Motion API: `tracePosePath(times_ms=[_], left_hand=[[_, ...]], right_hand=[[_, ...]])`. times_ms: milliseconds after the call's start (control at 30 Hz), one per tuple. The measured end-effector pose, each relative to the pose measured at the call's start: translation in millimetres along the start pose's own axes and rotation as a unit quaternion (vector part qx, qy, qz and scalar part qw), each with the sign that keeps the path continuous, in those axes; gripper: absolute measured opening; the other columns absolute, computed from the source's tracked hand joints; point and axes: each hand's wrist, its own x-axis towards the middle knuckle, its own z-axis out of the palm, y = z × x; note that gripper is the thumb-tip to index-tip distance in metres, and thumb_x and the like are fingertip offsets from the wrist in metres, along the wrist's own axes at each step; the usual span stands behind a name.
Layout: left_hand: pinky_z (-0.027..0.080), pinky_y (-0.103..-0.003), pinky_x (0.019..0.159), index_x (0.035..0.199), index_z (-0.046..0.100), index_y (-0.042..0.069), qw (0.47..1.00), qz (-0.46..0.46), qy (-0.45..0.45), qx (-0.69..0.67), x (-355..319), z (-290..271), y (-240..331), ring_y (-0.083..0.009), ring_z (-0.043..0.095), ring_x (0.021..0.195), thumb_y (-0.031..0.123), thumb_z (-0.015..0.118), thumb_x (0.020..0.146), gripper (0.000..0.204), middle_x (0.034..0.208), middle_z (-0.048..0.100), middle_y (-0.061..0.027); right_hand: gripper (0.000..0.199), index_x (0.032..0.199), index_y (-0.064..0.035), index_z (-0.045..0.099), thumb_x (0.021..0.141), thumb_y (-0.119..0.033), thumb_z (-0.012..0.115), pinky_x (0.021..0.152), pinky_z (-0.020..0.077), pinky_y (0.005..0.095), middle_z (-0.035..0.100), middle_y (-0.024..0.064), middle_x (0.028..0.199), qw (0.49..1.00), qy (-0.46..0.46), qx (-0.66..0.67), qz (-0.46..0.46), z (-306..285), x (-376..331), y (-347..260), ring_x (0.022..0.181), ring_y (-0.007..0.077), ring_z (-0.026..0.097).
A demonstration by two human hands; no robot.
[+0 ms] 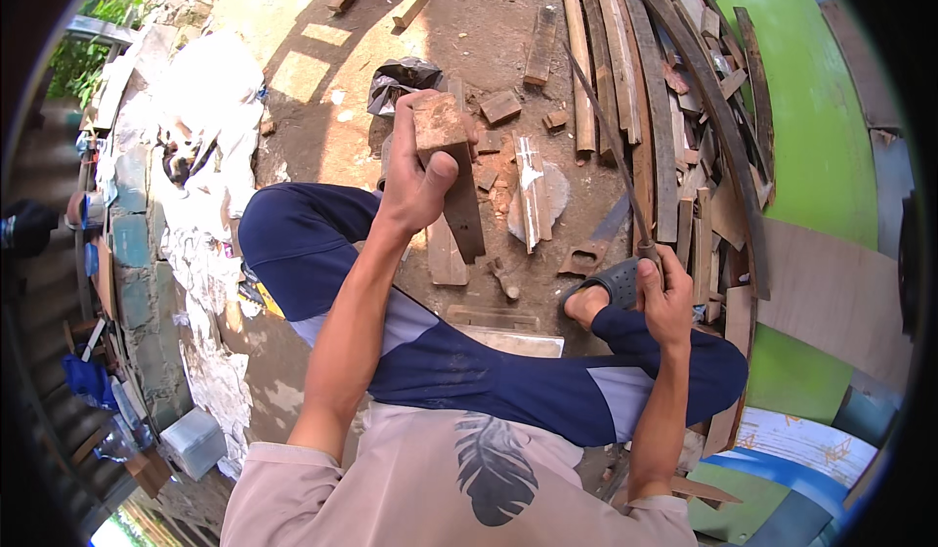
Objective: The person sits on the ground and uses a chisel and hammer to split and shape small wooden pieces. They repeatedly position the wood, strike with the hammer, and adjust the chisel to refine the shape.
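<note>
My left hand is closed around a short, thick wooden beam, holding it up over the ground between my knees. Its rough, dusty end faces up, and a darker side runs down below my fingers. My right hand grips the brown handle of a long, thin dark blade, which points up and away from me. The blade shows nearly edge-on, so its exact kind cannot be told. A handsaw with a wooden handle lies on the ground just left of that hand, close to my shoe.
Long planks and scrap wood are piled on the right, beside green panels. Small offcuts, a white-smeared wood strip and a black plastic bag lie ahead. White sheeting covers the left side. My grey clog rests near the saw.
</note>
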Motion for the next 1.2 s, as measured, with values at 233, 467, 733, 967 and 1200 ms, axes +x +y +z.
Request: tracePosePath(times_ms=[233, 467, 733, 967, 1200], left_hand=[[0.052, -0.034, 0.070, 0.095, 0.058, 0.006, 0.960, -0.268, -0.014, -0.081, -0.5, 24.8, 12.4, -0.0169, 0.061, 0.074, 0.093, 0.011, 0.081, 0.100, 0.084, 0.059, -0.0061], [0.052, -0.033, 0.070, 0.100, 0.056, 0.003, 0.963, -0.255, 0.016, -0.082, -2.1, 31.3, -2.3, -0.0167, 0.060, 0.075, 0.089, 0.015, 0.082, 0.097, 0.086, 0.060, -0.0075], [0.040, -0.040, 0.104, 0.131, 0.038, -0.004, 0.992, -0.120, 0.008, 0.039, -13.9, 42.2, -17.7, -0.0269, 0.053, 0.118, 0.056, 0.072, 0.087, 0.082, 0.123, 0.056, -0.0198], [0.046, -0.044, 0.102, 0.135, 0.042, -0.005, 0.964, -0.097, -0.063, 0.240, -31.0, 34.6, -68.7, -0.0335, 0.056, 0.121, 0.045, 0.080, 0.083, 0.082, 0.129, 0.052, -0.0226], [0.045, -0.042, 0.105, 0.136, 0.047, -0.002, 0.948, -0.123, -0.084, 0.282, -61.6, 22.8, -129.9, -0.0343, 0.055, 0.122, 0.036, 0.086, 0.077, 0.081, 0.131, 0.052, -0.0228]], right_hand=[[0.037, 0.110, 0.0038, 0.059, 0.103, -0.033, 0.057, 0.046, 0.0367, 0.0252, 0.051, -0.0009, 0.059, 0.996, -0.036, 0.081, -0.008, 16.1, -0.8, 3.5, 0.049, 0.0065, 0.048], [0.036, 0.112, 0.0017, 0.059, 0.104, -0.033, 0.055, 0.046, 0.0368, 0.0250, 0.052, -0.0008, 0.060, 0.990, -0.057, 0.122, -0.028, 34.9, -1.9, -0.8, 0.050, 0.0065, 0.048], [0.042, 0.112, -0.0006, 0.059, 0.097, -0.039, 0.066, 0.040, 0.0334, 0.0242, 0.053, -0.0011, 0.064, 0.983, -0.047, 0.171, 0.043, 49.9, 5.1, -4.4, 0.050, 0.0051, 0.047], [0.045, 0.112, -0.0004, 0.062, 0.091, -0.038, 0.074, 0.046, 0.0406, 0.0266, 0.057, 0.0001, 0.065, 0.985, -0.058, 0.118, 0.115, 63.8, 9.3, 0.1, 0.051, 0.0072, 0.051], [0.050, 0.117, 0.0027, 0.060, 0.092, -0.039, 0.070, 0.065, 0.0511, 0.0369, 0.066, 0.0138, 0.077, 0.989, -0.100, 0.008, 0.105, 102.5, 9.3, 20.6, 0.067, 0.0217, 0.065]])
